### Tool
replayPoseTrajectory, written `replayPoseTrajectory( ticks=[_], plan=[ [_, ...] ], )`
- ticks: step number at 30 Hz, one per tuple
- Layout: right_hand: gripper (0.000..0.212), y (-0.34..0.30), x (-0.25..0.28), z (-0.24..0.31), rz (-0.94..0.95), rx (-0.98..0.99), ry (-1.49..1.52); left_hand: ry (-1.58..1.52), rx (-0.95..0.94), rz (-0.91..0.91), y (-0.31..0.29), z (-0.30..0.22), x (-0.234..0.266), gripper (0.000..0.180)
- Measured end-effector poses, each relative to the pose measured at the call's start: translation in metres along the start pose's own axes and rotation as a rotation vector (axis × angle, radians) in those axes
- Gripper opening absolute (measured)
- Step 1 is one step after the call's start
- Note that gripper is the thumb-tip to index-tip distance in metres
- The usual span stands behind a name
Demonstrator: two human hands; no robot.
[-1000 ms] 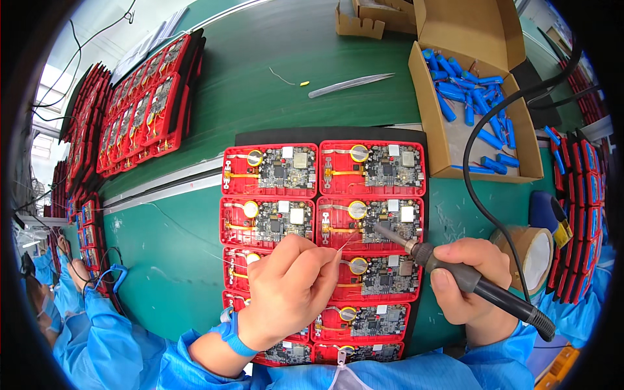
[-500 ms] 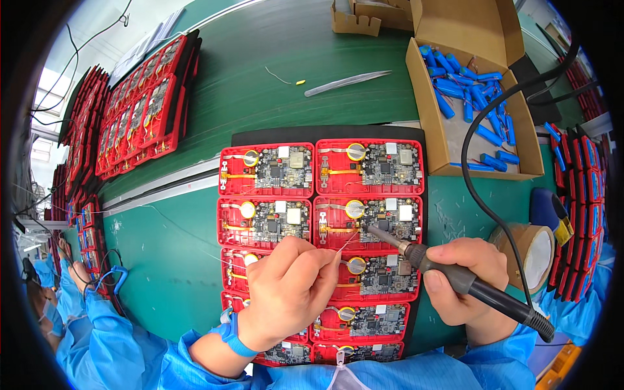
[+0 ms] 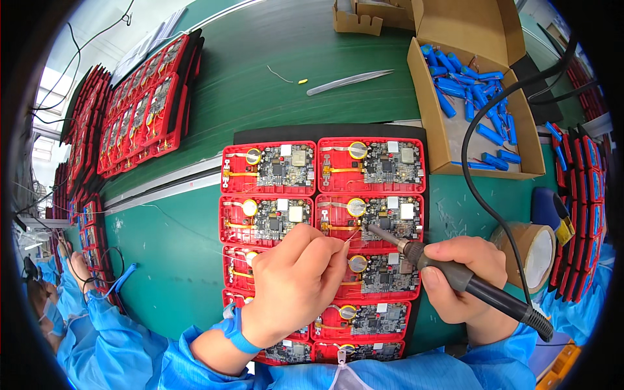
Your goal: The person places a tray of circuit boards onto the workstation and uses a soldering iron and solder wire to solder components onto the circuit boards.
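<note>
My right hand [image 3: 474, 266] grips a soldering iron [image 3: 497, 299] by its dark handle. The iron's metal tip rests at or just above the left edge of a green-grey circuit board [image 3: 393, 224] in a red plastic housing [image 3: 422, 218], second row, right column. Thumb and fingertips of my left hand [image 3: 296, 283] pinch a thin wire, apparently solder wire [image 3: 351, 237], whose end reaches close to the iron's tip. Whether the two touch is too small to tell. A round coin cell [image 3: 356, 207] and an orange flex strip [image 3: 341, 227] sit beside that board.
Several similar housings lie in two columns on a black mat [image 3: 273, 136]. Back right stands a cardboard box [image 3: 448, 153] of blue cylindrical batteries, with a tape roll [image 3: 539, 257] nearer. The iron's black cable [image 3: 469, 156] arcs past them. Tweezers [image 3: 348, 82] lie behind; another person's hand [image 3: 79, 270] is far left.
My left hand has moved slightly right with the wire, its fingertips closer to the iron. The soldering iron stays almost still. At far left, the other person's blue strap or tool has shifted.
</note>
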State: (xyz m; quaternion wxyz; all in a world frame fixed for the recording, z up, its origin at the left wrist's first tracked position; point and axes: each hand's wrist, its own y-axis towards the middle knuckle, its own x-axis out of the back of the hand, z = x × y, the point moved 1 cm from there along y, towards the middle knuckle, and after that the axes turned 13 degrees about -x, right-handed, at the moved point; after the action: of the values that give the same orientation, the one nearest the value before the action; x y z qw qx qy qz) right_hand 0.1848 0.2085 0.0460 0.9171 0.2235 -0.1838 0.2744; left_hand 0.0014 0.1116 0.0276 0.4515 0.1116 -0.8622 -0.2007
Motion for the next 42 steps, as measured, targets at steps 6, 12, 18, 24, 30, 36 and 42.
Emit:
replayPoseTrajectory(
  ticks=[6,12,18,24,30,36,42],
  plan=[
    [0.024,0.001,0.004,0.002,0.003,0.005,0.016,-0.044,0.027,0.038,0.002,-0.002,0.009,0.012],
    [0.021,-0.001,0.011,0.007,-0.04,-0.061,0.065,-0.065,0.056,0.06,-0.022,-0.009,0.045,0.023],
    [0.02,-0.011,0.013,0.01,-0.084,-0.107,0.053,0.081,0.109,0.087,-0.057,-0.029,0.071,0.021],
    [0.022,-0.017,0.017,0.017,-0.115,-0.049,0.033,0.13,0.174,0.22,-0.075,-0.034,0.063,0.018],
    [0.024,-0.042,0.024,0.009,-0.131,0.014,0.016,-0.035,0.243,0.001,-0.071,-0.053,0.055,0.017],
    [0.022,-0.037,0.015,0.006,-0.069,0.175,0.062,0.064,0.1,-0.117,-0.066,-0.051,0.021,0.016],
    [0.021,-0.036,0.011,0.01,0.001,0.192,0.048,0.127,0.048,-0.098,-0.061,-0.052,0.01,0.015]
  ],
)
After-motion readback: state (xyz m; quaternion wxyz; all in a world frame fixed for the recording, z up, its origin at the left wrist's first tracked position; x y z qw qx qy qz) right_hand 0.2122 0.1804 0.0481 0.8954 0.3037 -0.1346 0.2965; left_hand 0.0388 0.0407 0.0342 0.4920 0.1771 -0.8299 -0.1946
